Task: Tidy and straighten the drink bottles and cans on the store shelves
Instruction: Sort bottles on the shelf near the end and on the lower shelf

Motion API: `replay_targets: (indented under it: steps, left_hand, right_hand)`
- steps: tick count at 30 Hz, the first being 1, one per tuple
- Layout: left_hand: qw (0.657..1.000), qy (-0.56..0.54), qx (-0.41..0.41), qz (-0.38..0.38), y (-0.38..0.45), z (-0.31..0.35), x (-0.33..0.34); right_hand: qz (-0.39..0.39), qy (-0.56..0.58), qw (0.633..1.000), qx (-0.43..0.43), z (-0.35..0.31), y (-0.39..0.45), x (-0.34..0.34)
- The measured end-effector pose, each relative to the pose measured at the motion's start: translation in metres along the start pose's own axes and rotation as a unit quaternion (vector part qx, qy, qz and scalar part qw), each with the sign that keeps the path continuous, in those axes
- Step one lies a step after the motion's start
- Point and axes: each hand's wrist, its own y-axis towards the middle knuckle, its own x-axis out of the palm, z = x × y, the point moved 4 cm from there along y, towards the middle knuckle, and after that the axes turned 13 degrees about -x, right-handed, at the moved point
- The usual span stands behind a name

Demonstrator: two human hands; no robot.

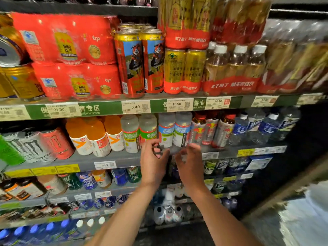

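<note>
Both my arms reach toward the second shelf (113,159). My left hand (154,161) is half curled, fingers bent, with a blurred dark shape at the fingertips; I cannot tell whether it grips anything. My right hand (190,163) is open, fingers loosely spread, empty, just below the shelf edge. Right behind them stand green-label bottles (132,134) and blue-label bottles (174,130), upright at the shelf front. Orange bottles (95,135) stand to their left, then tilted energy drink cans (35,144). Red and gold cans (140,63) fill the shelf above.
</note>
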Motion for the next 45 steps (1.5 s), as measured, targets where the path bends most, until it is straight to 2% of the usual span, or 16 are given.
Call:
replay_targets:
  steps: [3,6,8,10,14,17,20,26,29,32,37,41,45]
  left_hand:
    - [0.999,0.027,0.003,-0.023,-0.007,0.008,0.028]
    - [0.998,0.037,-0.001,-0.051,-0.011,0.009,0.062]
    - [0.998,0.032,-0.022,-0.043,-0.011,0.011,0.084]
    - [0.998,0.002,-0.065,-0.020,-0.009,0.014,0.107]
    - [0.992,0.002,-0.108,0.059,-0.007,0.018,0.147]
    - [0.986,-0.008,-0.123,0.110,-0.008,0.021,0.171]
    - [0.975,-0.010,-0.143,0.167,-0.007,0.021,0.182]
    - [0.971,-0.033,-0.161,0.176,0.000,0.008,0.189]
    - [0.972,-0.065,-0.156,0.166,-0.006,0.011,0.189]
    - [0.975,-0.116,-0.156,0.107,-0.021,0.016,0.201]
    - [0.981,-0.138,-0.137,-0.015,-0.030,0.023,0.237]
    - [0.977,-0.146,-0.136,-0.074,-0.037,0.025,0.266]
    - [0.977,-0.136,-0.130,-0.097,-0.037,0.030,0.286]
  right_hand:
    - [0.028,0.026,0.999,0.034,0.023,0.006,-0.018]
    - [0.100,0.006,0.995,0.020,0.046,0.014,-0.046]
    - [0.135,0.030,0.989,0.055,0.074,0.021,-0.063]
    - [0.119,0.041,0.986,0.105,0.110,0.027,-0.072]
    - [0.037,0.079,0.989,0.123,0.174,0.031,-0.078]
    - [0.070,0.137,0.977,0.145,0.189,0.033,-0.080]
    - [0.060,0.165,0.975,0.137,0.196,0.034,-0.077]
    - [0.019,0.190,0.971,0.143,0.201,0.040,-0.083]
    - [-0.003,0.230,0.955,0.188,0.210,0.051,-0.076]
    - [-0.012,0.221,0.954,0.205,0.211,0.052,-0.077]
    - [0.019,0.142,0.978,0.154,0.207,0.050,-0.116]
    - [0.085,0.140,0.968,0.191,0.228,0.042,-0.148]
    - [0.140,0.098,0.971,0.165,0.242,0.053,-0.185]
